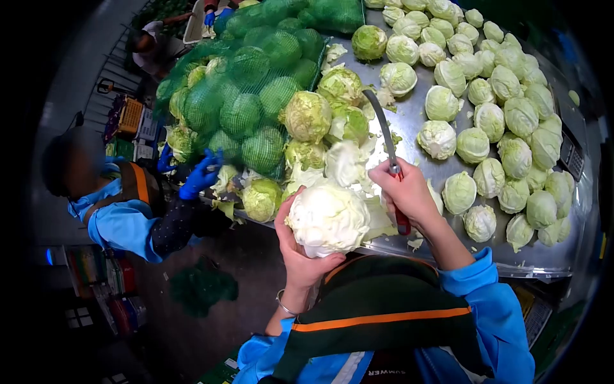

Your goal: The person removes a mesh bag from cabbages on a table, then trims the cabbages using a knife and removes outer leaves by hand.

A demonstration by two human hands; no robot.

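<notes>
My left hand (296, 253) cups a pale trimmed cabbage (329, 219) from its left side and below, in front of my apron at the table's near edge. In my right hand (409, 195) is the red handle of a curved knife (384, 121); its blade points up and away, apart from the cabbage. Just beyond the held cabbage lie loose outer leaves (345, 163) and several untrimmed, yellowish cabbages (307, 117). Whether the blade's edge carries any leaf bits is too small to tell.
Green mesh sacks of cabbages (249, 115) cover the table's left side. Many trimmed cabbages (489, 121) spread over the right side of the metal table (409, 246). A co-worker in blue gloves (203, 174) stands at the left. A keypad device (571, 153) sits at the right edge.
</notes>
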